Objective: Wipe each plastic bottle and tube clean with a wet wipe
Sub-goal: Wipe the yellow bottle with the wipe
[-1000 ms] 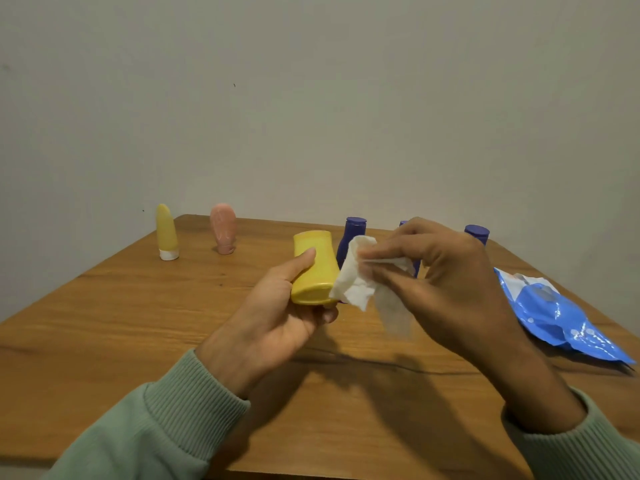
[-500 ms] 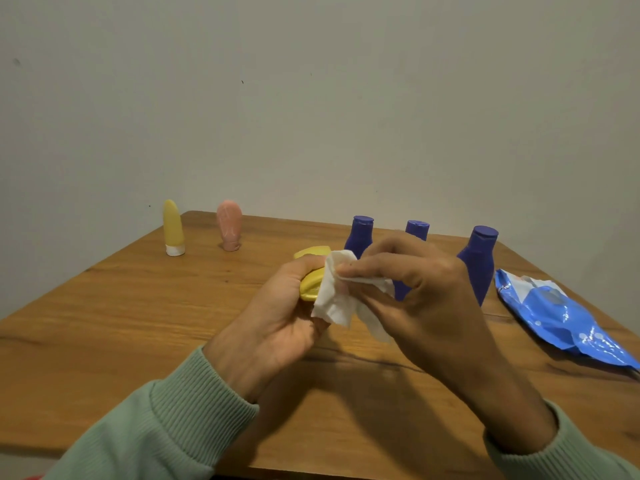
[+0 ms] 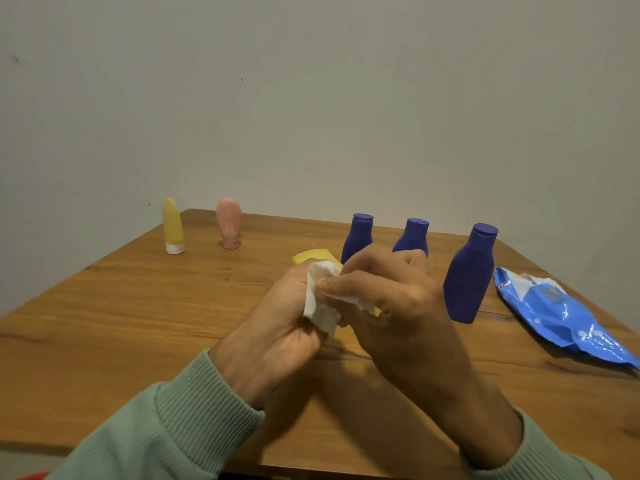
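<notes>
We see the left hand (image 3: 277, 327) above the middle of the worktop (image 3: 138, 323), its fingers curled round the yellow bottle (image 3: 311, 256), of which only the far end shows above the knuckles; the right hand (image 3: 398, 306) meets it from the right, its fingers pinching the crumpled white wipe (image 3: 320, 303) against the bottle; how much of the bottle the wipe covers we cannot tell; near the far left corner a yellow tube (image 3: 172, 223) stands on its white cap, with a pink tube (image 3: 228, 221) near it on the right, both upright; behind the hands, towards the far edge, we count three upright in a row: the left blue bottle (image 3: 358, 237), the middle blue bottle (image 3: 414, 235) and the right blue bottle (image 3: 469, 275), which stands nearer to us than the other two; a blue wipe pack (image 3: 561, 313) lies flat by the right edge, near the right blue bottle but apart from it; green sleeves (image 3: 166, 434) cover both wrists
</notes>
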Available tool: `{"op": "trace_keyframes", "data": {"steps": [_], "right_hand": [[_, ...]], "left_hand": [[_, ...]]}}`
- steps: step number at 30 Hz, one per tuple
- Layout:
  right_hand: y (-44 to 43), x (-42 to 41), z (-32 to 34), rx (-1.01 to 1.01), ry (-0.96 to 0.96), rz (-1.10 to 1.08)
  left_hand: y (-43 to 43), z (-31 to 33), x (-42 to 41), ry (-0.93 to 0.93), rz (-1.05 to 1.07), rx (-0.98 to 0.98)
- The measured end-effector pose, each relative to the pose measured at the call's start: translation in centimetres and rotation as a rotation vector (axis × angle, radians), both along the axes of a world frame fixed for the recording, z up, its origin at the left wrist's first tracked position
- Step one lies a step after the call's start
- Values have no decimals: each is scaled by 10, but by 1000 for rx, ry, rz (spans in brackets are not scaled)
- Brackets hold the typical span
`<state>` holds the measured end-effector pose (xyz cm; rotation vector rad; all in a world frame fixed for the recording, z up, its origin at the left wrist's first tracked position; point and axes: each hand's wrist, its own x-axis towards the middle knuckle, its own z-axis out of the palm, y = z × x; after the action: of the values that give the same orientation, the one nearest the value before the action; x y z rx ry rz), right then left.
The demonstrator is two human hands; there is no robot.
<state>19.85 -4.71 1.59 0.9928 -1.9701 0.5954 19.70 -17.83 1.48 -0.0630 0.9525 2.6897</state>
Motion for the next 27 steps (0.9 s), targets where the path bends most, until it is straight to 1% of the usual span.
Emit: {"op": "trace_keyframes", "data": {"steps": [2, 3, 6, 8, 11, 13, 16, 19, 21, 23, 25, 27], "right_hand": [[-1, 0, -1, 19, 1, -4], [1, -2, 0, 19, -7, -8], [7, -6, 3, -13, -39, -27], [5, -5, 3, -27, -39, -30], [-4, 0, -1, 21, -24, -37], [-3, -1, 0, 49, -47, -42], [7, -6, 5, 54, -74, -36], [13, -9, 8, 26, -81, -28], [11, -8, 7, 43, -80, -41], [7, -5, 4, 88, -66, -58], [5, -5, 2, 115, -60, -43], [7, -7, 3, 112, -80, -16]], "left_hand": [[-1, -1, 0, -5, 26, -65], [-1, 0, 0, 5, 28, -63], [-3, 1, -3, 13, 43, 7], [-3, -1, -4, 7, 62, 19], [1, -4, -2, -1, 82, -69], [1, -4, -2, -20, 105, -109], [0, 0, -2, 0, 84, -56], [0, -2, -6, -24, 149, -36], [0, -4, -5, -25, 151, -71], [4, -5, -5, -10, 131, -149], [7, -6, -5, -24, 177, -231], [5, -5, -7, -1, 146, -209]]}}
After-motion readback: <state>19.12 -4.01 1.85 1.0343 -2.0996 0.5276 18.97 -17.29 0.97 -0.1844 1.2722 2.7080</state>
